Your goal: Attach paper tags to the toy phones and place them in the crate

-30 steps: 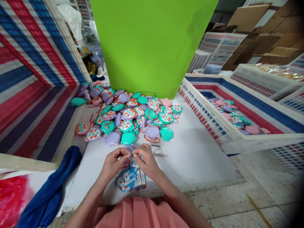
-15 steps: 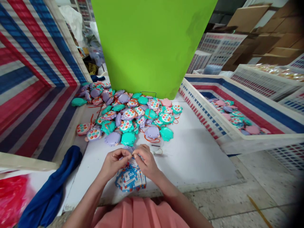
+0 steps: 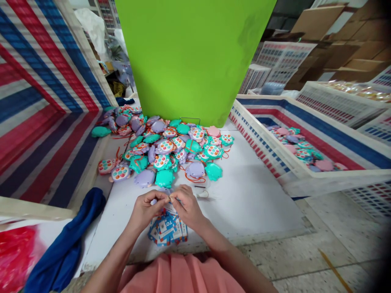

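Note:
My left hand [image 3: 148,206] and my right hand [image 3: 186,204] meet fingertip to fingertip above the table, both pinched closed. Whatever sits between the fingertips is too small to make out. Just below them lies a pile of blue and white printed cards [image 3: 166,230]. Part of a purple toy shows behind my fingers. Beyond my hands spreads a heap of animal-shaped plastic toys [image 3: 165,147] in teal, purple and pink, several with coloured dots and orange cords. A teal toy [image 3: 165,178] and a purple toy [image 3: 144,178] lie nearest to my hands.
A tall green board [image 3: 195,61] stands behind the heap. To the right, a white crate [image 3: 259,138] with striped lining holds more toys. A striped-lined crate [image 3: 70,162] lies tipped at left, beside blue cloth [image 3: 70,240] and a red plastic bag [image 3: 18,252].
Both hands stay pinched together in nearly the same place. The view has shifted very slightly; the toys and cards have not visibly moved.

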Action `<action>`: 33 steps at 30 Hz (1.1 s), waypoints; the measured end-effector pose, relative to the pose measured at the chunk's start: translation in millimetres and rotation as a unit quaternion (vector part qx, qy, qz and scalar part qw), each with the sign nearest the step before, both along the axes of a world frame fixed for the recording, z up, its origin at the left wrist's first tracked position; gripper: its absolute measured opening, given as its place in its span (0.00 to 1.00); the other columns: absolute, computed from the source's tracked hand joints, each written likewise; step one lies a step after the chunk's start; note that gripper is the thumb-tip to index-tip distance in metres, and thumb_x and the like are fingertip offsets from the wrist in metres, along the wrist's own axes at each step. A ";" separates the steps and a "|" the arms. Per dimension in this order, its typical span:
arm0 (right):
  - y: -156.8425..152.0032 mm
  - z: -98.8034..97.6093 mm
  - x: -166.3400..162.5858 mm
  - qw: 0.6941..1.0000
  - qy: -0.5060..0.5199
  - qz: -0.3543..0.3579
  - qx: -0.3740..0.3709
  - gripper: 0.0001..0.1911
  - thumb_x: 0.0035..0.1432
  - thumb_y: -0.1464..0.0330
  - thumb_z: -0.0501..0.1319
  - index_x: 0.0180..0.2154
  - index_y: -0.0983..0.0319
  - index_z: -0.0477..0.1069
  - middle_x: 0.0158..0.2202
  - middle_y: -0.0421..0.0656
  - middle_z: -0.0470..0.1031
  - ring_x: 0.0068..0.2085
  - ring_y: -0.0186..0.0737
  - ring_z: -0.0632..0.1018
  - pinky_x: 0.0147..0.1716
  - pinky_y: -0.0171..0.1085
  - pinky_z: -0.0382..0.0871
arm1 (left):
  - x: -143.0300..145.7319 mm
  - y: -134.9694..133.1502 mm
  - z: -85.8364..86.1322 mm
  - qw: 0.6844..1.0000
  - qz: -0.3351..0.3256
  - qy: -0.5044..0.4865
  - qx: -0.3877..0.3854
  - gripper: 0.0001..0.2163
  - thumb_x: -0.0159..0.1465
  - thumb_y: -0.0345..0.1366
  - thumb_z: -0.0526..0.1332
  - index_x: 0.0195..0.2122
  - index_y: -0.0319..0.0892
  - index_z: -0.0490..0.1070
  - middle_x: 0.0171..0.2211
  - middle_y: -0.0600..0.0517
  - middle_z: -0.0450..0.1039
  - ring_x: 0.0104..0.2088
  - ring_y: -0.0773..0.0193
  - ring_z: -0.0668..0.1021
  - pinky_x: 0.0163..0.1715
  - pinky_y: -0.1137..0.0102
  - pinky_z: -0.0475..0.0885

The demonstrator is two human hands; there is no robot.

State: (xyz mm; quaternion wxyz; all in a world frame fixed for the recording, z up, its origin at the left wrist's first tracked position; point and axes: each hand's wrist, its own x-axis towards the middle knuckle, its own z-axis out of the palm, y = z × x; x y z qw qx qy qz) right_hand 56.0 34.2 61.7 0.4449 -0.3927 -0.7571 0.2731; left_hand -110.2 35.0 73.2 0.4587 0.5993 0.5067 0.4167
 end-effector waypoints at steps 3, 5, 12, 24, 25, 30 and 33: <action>3.8 4.3 3.9 0.994 0.076 -0.014 -0.077 0.08 0.62 0.65 0.52 0.34 0.59 0.67 0.32 0.42 0.71 0.37 0.39 0.71 0.39 0.39 0.64 | 2.4 1.4 -1.7 0.998 0.024 0.018 0.047 0.11 0.53 0.38 0.65 0.36 0.41 0.75 0.29 0.51 0.76 0.29 0.64 0.76 0.32 0.70 0.72; 12.3 7.9 11.9 0.978 0.156 -0.018 -0.133 0.09 0.61 0.63 0.52 0.34 0.60 0.67 0.32 0.42 0.72 0.35 0.38 0.72 0.36 0.37 0.66 | 2.6 2.9 -4.7 0.996 0.037 0.034 0.070 0.13 0.54 0.38 0.65 0.41 0.42 0.74 0.33 0.50 0.76 0.32 0.63 0.77 0.36 0.69 0.72; 64.8 37.1 105.3 0.934 0.291 -0.153 -0.139 0.09 0.55 0.62 0.58 0.30 0.61 0.67 0.28 0.39 0.73 0.29 0.34 0.74 0.30 0.33 0.68 | -5.7 6.2 -23.4 0.986 0.012 0.141 0.084 0.10 0.60 0.40 0.58 0.39 0.42 0.73 0.37 0.50 0.75 0.34 0.63 0.76 0.37 0.68 0.71; 88.0 90.3 334.1 0.744 0.119 -0.626 0.203 0.08 0.54 0.70 0.55 0.39 0.61 0.66 0.40 0.49 0.70 0.44 0.49 0.73 0.44 0.50 0.64 | 19.3 10.5 -42.4 0.937 -0.087 0.328 0.085 0.10 0.61 0.35 0.56 0.41 0.43 0.73 0.37 0.49 0.75 0.41 0.58 0.73 0.41 0.66 0.68; 83.7 83.2 325.8 0.750 0.084 -0.628 0.190 0.13 0.53 0.70 0.56 0.43 0.63 0.66 0.43 0.51 0.70 0.47 0.50 0.72 0.47 0.50 0.62 | 23.2 12.7 -42.3 0.931 -0.093 0.341 0.090 0.10 0.62 0.35 0.56 0.42 0.43 0.73 0.37 0.48 0.75 0.41 0.58 0.73 0.42 0.65 0.68; 58.2 29.2 213.1 0.895 -0.002 -0.445 0.018 0.13 0.54 0.68 0.56 0.41 0.63 0.73 0.38 0.48 0.76 0.42 0.47 0.75 0.45 0.49 0.65 | 41.7 24.5 -43.4 0.905 -0.115 0.395 0.111 0.10 0.63 0.34 0.55 0.42 0.40 0.73 0.38 0.46 0.75 0.41 0.56 0.73 0.43 0.64 0.66; 44.7 -6.4 130.0 0.966 0.019 -0.251 -0.063 0.12 0.55 0.67 0.56 0.39 0.60 0.74 0.43 0.46 0.76 0.46 0.43 0.74 0.49 0.46 0.64 | 48.1 28.4 -47.4 0.894 -0.123 0.412 0.124 0.10 0.63 0.34 0.54 0.40 0.40 0.74 0.37 0.46 0.75 0.41 0.56 0.73 0.43 0.64 0.66</action>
